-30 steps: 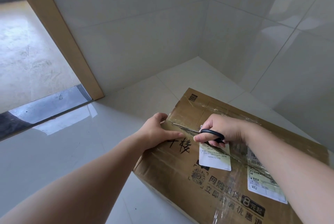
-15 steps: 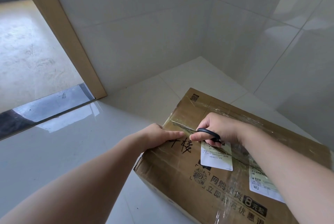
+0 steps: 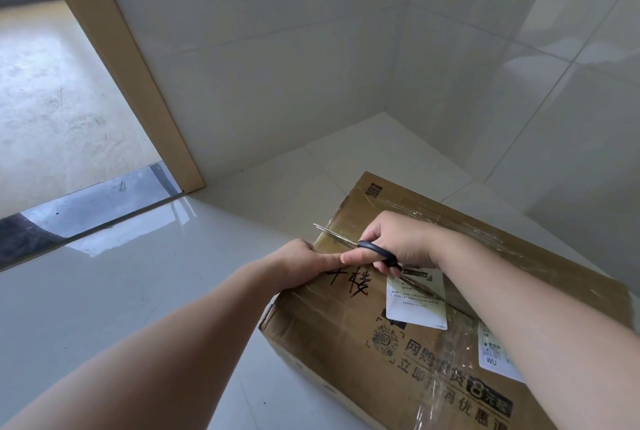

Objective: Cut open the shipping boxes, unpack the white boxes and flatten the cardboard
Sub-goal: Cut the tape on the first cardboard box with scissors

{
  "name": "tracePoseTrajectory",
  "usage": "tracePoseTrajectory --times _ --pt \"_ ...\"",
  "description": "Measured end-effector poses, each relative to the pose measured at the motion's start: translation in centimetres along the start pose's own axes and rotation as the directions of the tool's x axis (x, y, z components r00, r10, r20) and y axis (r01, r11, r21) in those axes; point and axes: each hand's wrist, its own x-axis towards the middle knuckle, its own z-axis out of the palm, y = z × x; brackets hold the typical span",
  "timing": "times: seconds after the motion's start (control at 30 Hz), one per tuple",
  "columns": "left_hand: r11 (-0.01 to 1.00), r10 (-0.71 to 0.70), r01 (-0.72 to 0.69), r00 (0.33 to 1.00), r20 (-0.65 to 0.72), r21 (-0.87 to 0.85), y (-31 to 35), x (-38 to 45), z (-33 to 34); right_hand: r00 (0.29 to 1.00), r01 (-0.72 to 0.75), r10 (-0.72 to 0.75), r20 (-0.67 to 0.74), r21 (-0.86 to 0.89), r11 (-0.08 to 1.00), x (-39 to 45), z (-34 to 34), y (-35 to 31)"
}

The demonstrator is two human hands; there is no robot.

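On the white tiled floor (image 3: 173, 291), near the room corner, sits a taped cardboard shipping box (image 3: 346, 343). Right hand (image 3: 398, 242) grips black-handled scissors (image 3: 375, 253), blades reaching the box's far-left edge. Left hand (image 3: 298, 266) presses flat on the box top, fingers extended.

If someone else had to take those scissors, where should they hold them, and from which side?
By the black handle loops, coming from the label side of the cardboard box, as the right hand grips them now. The scissors lie flat along the taped seam, their bare blade tips pointing toward the box's far end, beside the left hand.
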Motion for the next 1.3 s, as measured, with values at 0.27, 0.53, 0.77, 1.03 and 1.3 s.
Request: tracePoseTrajectory --times 0.27,0.53,0.77,1.03,1.3 --pt "0.992 0.104 -0.091 0.981 -0.166 0.086 1.4 0.5 0.4 0.988 0.099 -0.100 -0.119 -0.016 0.995 -1.9 -0.9 1.2" --pt "0.676 0.509 -0.333 0.856 -0.091 0.658 5.6 1.3 1.4 0.933 0.073 -0.112 -0.341 -0.125 0.990 -6.0 -2.8 3.2" --pt "0.475 0.545 -0.345 0.837 0.037 0.809 6.3 1.3 1.4 0.890 0.034 -0.125 -0.438 -0.209 0.977 -7.4 -3.8 4.2" --pt "0.355 0.534 -0.271 0.845 0.044 0.895 6.2 0.3 2.3 0.886 0.050 -0.140 -0.442 -0.209 0.977 -8.3 -4.0 4.1" --pt "0.478 0.504 -0.126 0.850 -0.154 0.869 7.6 0.2 4.0 0.818 -0.103 -0.137 -0.558 -0.377 0.920 -8.7 -5.0 4.9"
